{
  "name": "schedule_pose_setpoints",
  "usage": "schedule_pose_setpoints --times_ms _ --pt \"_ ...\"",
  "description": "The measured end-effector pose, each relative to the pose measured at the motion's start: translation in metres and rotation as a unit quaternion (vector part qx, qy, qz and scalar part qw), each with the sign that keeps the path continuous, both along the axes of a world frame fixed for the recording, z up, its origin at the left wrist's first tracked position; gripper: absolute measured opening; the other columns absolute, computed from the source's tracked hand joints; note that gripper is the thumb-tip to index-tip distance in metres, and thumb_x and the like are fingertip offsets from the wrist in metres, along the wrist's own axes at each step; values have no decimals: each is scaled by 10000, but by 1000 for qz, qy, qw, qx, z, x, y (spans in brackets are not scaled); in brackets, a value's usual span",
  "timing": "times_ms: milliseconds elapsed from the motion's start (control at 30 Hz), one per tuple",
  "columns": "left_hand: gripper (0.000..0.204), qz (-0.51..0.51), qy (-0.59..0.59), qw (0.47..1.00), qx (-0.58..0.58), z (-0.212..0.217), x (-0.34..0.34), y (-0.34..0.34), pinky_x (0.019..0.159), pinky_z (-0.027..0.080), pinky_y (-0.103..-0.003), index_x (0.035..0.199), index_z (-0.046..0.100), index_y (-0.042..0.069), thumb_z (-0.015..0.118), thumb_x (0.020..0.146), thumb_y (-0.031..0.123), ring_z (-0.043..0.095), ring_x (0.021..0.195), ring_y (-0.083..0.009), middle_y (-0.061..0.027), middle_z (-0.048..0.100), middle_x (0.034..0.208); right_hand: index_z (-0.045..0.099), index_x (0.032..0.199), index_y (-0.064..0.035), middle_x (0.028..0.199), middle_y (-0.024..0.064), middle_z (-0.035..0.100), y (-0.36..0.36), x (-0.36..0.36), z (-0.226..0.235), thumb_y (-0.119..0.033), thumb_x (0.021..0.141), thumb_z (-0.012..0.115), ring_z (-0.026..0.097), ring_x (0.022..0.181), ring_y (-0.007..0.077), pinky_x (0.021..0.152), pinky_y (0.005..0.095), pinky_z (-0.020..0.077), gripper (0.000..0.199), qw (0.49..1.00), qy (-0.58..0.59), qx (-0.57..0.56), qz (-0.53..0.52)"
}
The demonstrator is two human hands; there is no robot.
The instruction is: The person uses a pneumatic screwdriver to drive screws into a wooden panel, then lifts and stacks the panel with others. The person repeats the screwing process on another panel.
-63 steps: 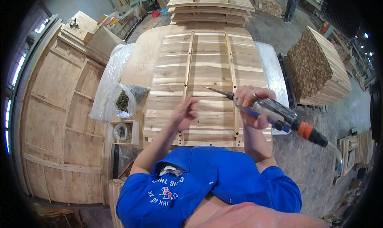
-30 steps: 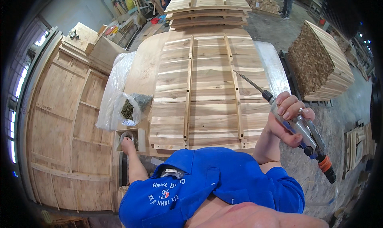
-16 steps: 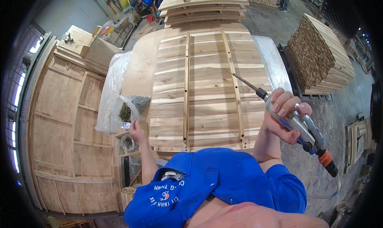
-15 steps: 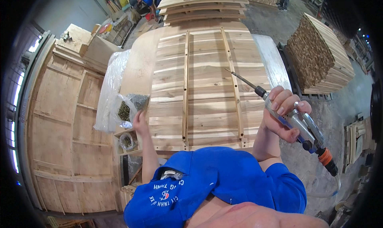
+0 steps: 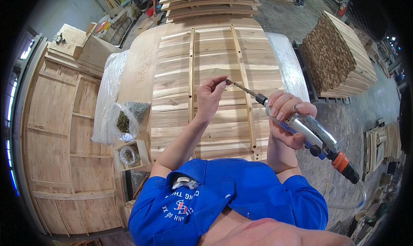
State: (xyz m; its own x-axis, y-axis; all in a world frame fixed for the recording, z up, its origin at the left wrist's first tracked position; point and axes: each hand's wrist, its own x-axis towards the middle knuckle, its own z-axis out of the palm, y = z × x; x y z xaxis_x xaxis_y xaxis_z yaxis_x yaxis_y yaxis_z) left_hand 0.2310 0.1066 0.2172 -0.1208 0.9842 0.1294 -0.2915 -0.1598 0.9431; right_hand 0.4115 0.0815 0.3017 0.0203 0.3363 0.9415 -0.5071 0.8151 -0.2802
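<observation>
Over slatted panel (image 5: 219,134) — our right hand (image 5: 289,117) wraps driver (image 5: 316,134) by panel's right edge, bit's (image 5: 246,90) long axis slanting toward panel's far left. Our left hand (image 5: 209,100), nearer tip, above panel's middle, thumb and finger pinched there — on what, we cannot tell.

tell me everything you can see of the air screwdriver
The air screwdriver has a shiny, metal-looking silver-and-blue body, a black chuck and a long thin bit. At its rear, an orange ring and black fitting lead to a pale hose. The grip of the right hand wraps the body. The bit points up-left in the picture over the slatted wooden panel, its tip by the fingertips of the left hand; contact is unclear.
</observation>
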Motion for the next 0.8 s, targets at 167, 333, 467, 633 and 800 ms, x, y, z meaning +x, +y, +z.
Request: schedule_pose_setpoints --times_ms 167,333,467,633,800 --pt "204 8 16 999 -26 -4 0 9 394 244 -143 1059 589 -14 530 878 59 326 475 25 -77 662 897 408 1113 -47 719 71 505 11 -2 -10 -413 812 508 510 631 183 628 361 424 484 1000 3 -8 -2" --pt "199 18 12 999 -26 -19 -3 19 397 244 -140 1055 589 -15 525 881 55 331 484 30 -72 662 899 408 1121 -37 724 85 509 23 -6 -15 -393 806 531 509 634 192 641 367 420 491 999 -11 -30 10" --pt "200 8 23 999 -48 -32 -5 29 450 335 -137 1057 587 -22 526 878 44 442 534 13 -76 661 902 410 1123 -32 725 89 512 35 -9 -24 -387 805 545 509 639 198 646 370 418 496 998 -13 -51 23" --pt "207 24 66 997 -30 -52 1 46 640 458 -177 1063 586 -31 533 868 17 594 745 -70 -83 661 882 407 1112 -31 721 84 511 54 -12 -37 -396 807 543 509 642 196 645 368 418 495 997 -22 -67 15" --pt "210 9 129 991 -42 -67 2 64 668 468 -196 1053 580 -45 530 870 42 602 772 -76 -88 665 884 401 1085 -39 708 72 499 83 -15 -51 -417 799 535 501 635 191 642 368 416 492 992 -7 -125 1"
